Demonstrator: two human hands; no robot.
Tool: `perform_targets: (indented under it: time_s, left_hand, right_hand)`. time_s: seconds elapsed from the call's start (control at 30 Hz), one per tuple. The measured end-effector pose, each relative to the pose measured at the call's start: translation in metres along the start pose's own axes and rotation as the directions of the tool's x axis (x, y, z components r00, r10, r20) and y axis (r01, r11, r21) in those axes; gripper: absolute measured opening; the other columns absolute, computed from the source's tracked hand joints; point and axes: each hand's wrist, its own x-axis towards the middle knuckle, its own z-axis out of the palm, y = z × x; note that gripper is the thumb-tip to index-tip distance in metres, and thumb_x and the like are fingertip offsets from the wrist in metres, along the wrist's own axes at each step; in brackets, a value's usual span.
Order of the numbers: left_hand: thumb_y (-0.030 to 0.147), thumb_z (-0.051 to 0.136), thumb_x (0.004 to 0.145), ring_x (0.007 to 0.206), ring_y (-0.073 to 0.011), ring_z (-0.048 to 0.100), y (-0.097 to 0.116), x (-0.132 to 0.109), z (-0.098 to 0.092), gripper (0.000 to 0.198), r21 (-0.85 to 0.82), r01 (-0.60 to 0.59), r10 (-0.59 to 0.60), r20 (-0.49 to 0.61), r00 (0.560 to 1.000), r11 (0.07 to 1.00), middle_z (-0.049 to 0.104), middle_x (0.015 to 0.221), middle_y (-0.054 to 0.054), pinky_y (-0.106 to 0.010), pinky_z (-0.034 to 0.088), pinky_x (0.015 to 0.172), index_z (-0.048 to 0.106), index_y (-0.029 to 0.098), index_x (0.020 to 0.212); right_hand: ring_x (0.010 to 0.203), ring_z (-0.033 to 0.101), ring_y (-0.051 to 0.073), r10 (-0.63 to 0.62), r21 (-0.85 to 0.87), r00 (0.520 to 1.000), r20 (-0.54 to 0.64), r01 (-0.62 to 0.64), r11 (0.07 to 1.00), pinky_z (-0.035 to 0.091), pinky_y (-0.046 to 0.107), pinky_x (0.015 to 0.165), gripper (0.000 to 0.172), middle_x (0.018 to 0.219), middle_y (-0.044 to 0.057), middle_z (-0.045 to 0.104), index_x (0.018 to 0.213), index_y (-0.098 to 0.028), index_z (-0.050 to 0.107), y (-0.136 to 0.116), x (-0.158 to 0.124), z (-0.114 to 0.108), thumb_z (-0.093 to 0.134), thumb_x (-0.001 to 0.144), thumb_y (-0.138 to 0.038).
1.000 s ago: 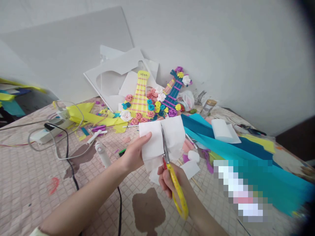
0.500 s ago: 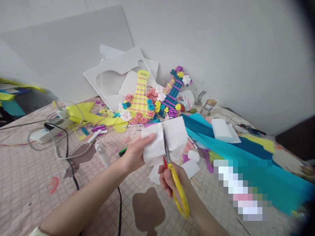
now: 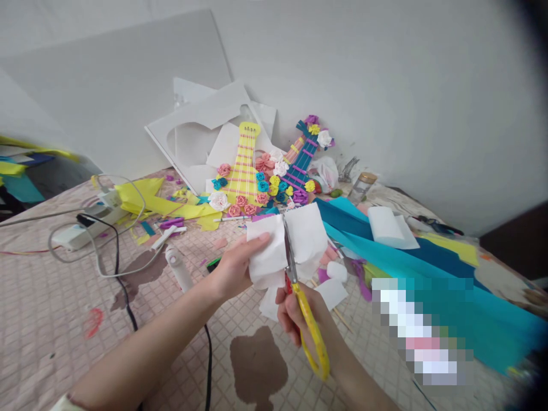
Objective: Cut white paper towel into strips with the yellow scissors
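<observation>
Left hand (image 3: 233, 268) is up in the middle of the scene, thumb on the front, pinching the left half of the white paper (image 3: 268, 251) and holding it clear of the table (image 3: 51, 319). The sheet stands nearly upright, split down its middle into a left flap and a right flap. Right hand (image 3: 295, 314) sits just near of it, fingers curled tight through the yellow handles of the scissors (image 3: 309, 328). Their long axis runs near to far: handles toward the person, blades pointing away and slightly left, up the slit, tip close to the paper's far edge. The blades look drawn almost together. On the table to the left lies a white glue gun (image 3: 180, 271); to the right spreads teal crepe paper (image 3: 428, 257); a yellow paper guitar (image 3: 244, 171) leans at the far wall.
</observation>
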Motion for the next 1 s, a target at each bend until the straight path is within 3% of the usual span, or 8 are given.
perform_targets:
  time_s: [0.3, 0.43, 0.57, 0.63, 0.8, 0.93, 1.0]
  left_hand:
    - [0.030, 0.061, 0.073, 0.061, -0.0172, 0.062, -0.004, 0.007, -0.004, 0.019, -0.026, 0.023, -0.024, -0.030, 0.999, 0.999, 0.067, 0.066, -0.005, -0.024, 0.044, 0.056, 0.066, 0.012, 0.076]
    - [0.032, 0.052, 0.081, 0.072, -0.0201, 0.064, -0.008, 0.015, -0.009, 0.028, -0.076, 0.059, -0.067, -0.107, 0.992, 0.995, 0.070, 0.080, -0.007, -0.028, 0.047, 0.065, 0.063, 0.014, 0.100]
    - [0.026, 0.049, 0.083, 0.075, -0.0166, 0.064, -0.007, 0.023, -0.015, 0.038, -0.138, -0.006, -0.002, -0.062, 0.998, 0.990, 0.069, 0.095, -0.002, -0.027, 0.048, 0.069, 0.052, 0.024, 0.121]
    - [0.022, 0.049, 0.081, 0.070, -0.0145, 0.063, -0.007, 0.027, -0.018, 0.040, -0.155, -0.002, -0.003, -0.032, 0.999, 0.988, 0.069, 0.091, -0.001, -0.026, 0.048, 0.066, 0.052, 0.024, 0.121]
    - [0.021, 0.049, 0.076, 0.056, -0.0126, 0.058, -0.005, 0.031, -0.026, 0.038, -0.093, 0.046, -0.051, -0.051, 0.997, 0.995, 0.066, 0.069, -0.003, -0.022, 0.046, 0.056, 0.061, 0.012, 0.110]
    - [0.024, 0.051, 0.076, 0.049, -0.0107, 0.054, 0.010, 0.027, -0.029, 0.042, -0.007, -0.032, 0.031, -0.097, 0.995, 0.999, 0.062, 0.060, -0.001, -0.021, 0.045, 0.052, 0.059, 0.013, 0.115]
    - [0.023, 0.052, 0.075, 0.052, -0.0104, 0.056, 0.023, 0.024, -0.028, 0.043, -0.020, -0.105, 0.102, -0.120, 0.988, 0.994, 0.062, 0.063, -0.001, -0.021, 0.047, 0.055, 0.058, 0.014, 0.117]
  right_hand:
    - [0.028, 0.032, 0.003, 0.091, -0.013, 0.996, -0.003, -0.091, 0.996, 0.024, 0.015, 0.028, 0.059, 0.043, -0.007, 0.044, 0.068, -0.017, 0.046, 0.009, 0.005, -0.005, 0.048, 0.065, -0.076]
    - [0.025, 0.031, 0.003, 0.138, 0.133, 0.988, 0.064, -0.146, 0.980, 0.021, 0.013, 0.026, 0.058, 0.041, -0.008, 0.045, 0.074, -0.017, 0.048, 0.021, 0.015, -0.010, 0.043, 0.070, -0.075]
    - [0.025, 0.031, 0.003, 0.210, 0.290, 0.960, 0.186, -0.258, 0.922, 0.024, 0.014, 0.025, 0.064, 0.040, -0.007, 0.045, 0.071, -0.016, 0.049, 0.031, 0.025, -0.015, 0.036, 0.068, -0.079]
    - [0.025, 0.033, 0.004, 0.226, 0.314, 0.942, 0.246, -0.298, 0.901, 0.025, 0.015, 0.026, 0.066, 0.041, -0.006, 0.046, 0.069, -0.016, 0.049, 0.033, 0.029, -0.017, 0.034, 0.068, -0.080]
    - [0.028, 0.036, 0.006, 0.194, 0.285, 0.922, 0.335, -0.296, 0.912, 0.028, 0.017, 0.031, 0.063, 0.044, -0.004, 0.050, 0.074, -0.016, 0.054, 0.034, 0.027, -0.024, 0.031, 0.076, -0.074]
    - [0.034, 0.037, 0.006, 0.196, 0.157, 0.909, 0.369, -0.269, 0.950, 0.026, 0.017, 0.035, 0.057, 0.051, -0.002, 0.053, 0.079, -0.016, 0.058, 0.026, 0.017, -0.039, 0.038, 0.078, -0.069]
    - [0.034, 0.037, 0.006, 0.171, 0.108, 0.888, 0.427, -0.238, 0.965, 0.023, 0.017, 0.034, 0.062, 0.053, 0.000, 0.056, 0.081, -0.015, 0.059, 0.017, 0.011, -0.050, 0.041, 0.073, -0.073]
